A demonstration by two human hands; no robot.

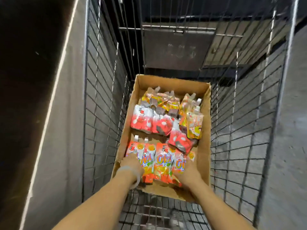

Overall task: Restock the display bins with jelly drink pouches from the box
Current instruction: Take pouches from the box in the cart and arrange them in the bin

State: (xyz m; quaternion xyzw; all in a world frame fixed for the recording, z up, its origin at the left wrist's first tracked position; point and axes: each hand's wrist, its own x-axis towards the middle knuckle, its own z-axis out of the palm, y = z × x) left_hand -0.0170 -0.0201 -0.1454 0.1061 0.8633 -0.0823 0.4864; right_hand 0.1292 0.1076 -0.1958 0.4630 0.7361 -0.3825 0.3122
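An open cardboard box [205, 130] sits in a wire shopping cart and holds jelly drink pouches. Orange pouches [162, 161] lie in a row at the near end, red-and-white pouches [142, 122] lie in the middle, and yellow ones [194, 125] lie at the far end and right side. My left hand [131, 164] grips the left end of the orange row, its fingers tucked under a pouch. At the right end of that row, my right hand [188, 171] has its fingers curled round the pouches. The fingertips of both hands are hidden.
The wire cart [103, 113] walls in the box on both sides, with its folded child-seat flap [177, 47] at the far end. Grey floor shows through the mesh. A dark wall or shelf side [33, 97] runs along the left.
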